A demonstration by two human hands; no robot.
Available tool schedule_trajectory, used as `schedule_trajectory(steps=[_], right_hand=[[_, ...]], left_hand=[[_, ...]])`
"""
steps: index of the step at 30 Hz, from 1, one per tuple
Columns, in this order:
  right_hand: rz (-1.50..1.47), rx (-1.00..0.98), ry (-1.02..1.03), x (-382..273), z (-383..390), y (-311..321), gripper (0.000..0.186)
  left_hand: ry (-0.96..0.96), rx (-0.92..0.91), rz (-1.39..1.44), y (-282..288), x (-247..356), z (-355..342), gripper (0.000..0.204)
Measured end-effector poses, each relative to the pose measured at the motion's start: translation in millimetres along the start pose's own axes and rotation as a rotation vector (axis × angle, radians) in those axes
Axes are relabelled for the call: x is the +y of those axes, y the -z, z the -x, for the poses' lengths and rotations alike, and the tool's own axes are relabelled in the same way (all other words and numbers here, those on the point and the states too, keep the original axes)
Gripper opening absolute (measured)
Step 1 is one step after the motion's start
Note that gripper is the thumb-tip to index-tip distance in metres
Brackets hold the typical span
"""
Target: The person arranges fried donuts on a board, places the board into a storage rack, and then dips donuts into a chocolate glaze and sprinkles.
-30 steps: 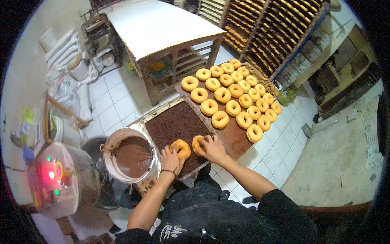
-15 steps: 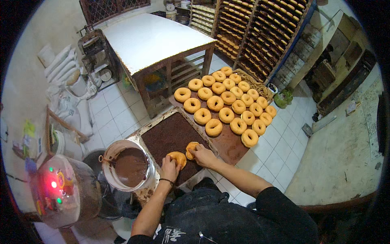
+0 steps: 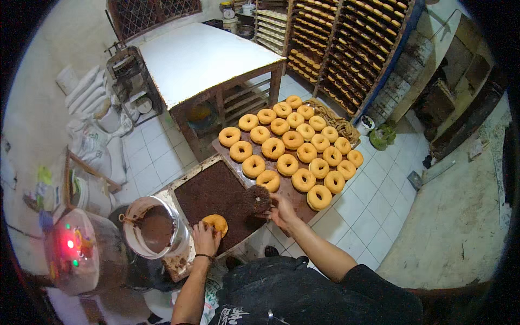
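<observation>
My right hand (image 3: 283, 212) grips a doughnut (image 3: 255, 200) by its edge, the face in view thickly coated with dark chocolate sprinkles. It is tilted up at the right side of a shallow tray (image 3: 179, 187) of the same sprinkles (image 3: 208, 192). My left hand (image 3: 207, 238) has its fingers closed over a second doughnut (image 3: 216, 223), which lies plain golden side up on the sprinkles near the tray's close edge. The underside of that one is hidden. Rows of plain ring doughnuts (image 3: 292, 140) lie on a brown board (image 3: 298, 201) beyond and right of the tray.
Left of the tray stands a bucket (image 3: 181, 230) of brown glaze (image 3: 156, 230) with a stick handle in it. A clear tub (image 3: 89, 260) with lit lights is further left. Behind are a white-topped table (image 3: 211, 59) and racks (image 3: 346, 65) of doughnuts.
My right hand has lifted and turned its doughnut, so the sprinkled face now shows instead of the plain one. My left hand stays on its doughnut. The whole view has shifted slightly.
</observation>
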State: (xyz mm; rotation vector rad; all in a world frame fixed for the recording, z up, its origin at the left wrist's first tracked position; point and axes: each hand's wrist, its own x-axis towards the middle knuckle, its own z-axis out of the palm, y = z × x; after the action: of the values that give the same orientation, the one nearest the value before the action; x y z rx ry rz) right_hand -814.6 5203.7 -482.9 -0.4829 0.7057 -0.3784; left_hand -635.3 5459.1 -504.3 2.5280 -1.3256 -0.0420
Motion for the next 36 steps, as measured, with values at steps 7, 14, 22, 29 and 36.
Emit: schedule_trajectory(steps=[7,14,22,29,36], right_hand=[[-0.262,0.124,-0.144,-23.7,16.4,115.9,0.053],[-0.063,0.284,0.013,-16.6,-21.8,140.8,0.054],[0.089,0.342,-0.031,-29.2,8.5,122.4,0.051],[0.493,-0.338,-0.010,-54.8,44.9,98.9,0.046],[0.089,-0.116,-0.062,-28.9,82.6,189.1,0.061]], left_hand=[[0.056,0.079,0.006,-30.5,20.2,-4.8,0.031],[0.016,0.186,0.080,-28.3,31.1,-1.0,0.026],[0.296,0.281,0.433,-34.5,4.2,-1.1,0.025],[0.725,-0.600,1.763,13.6,123.5,-65.2,0.038],[0.766,-0.802,1.504,-79.0,211.5,-67.9,0.050]])
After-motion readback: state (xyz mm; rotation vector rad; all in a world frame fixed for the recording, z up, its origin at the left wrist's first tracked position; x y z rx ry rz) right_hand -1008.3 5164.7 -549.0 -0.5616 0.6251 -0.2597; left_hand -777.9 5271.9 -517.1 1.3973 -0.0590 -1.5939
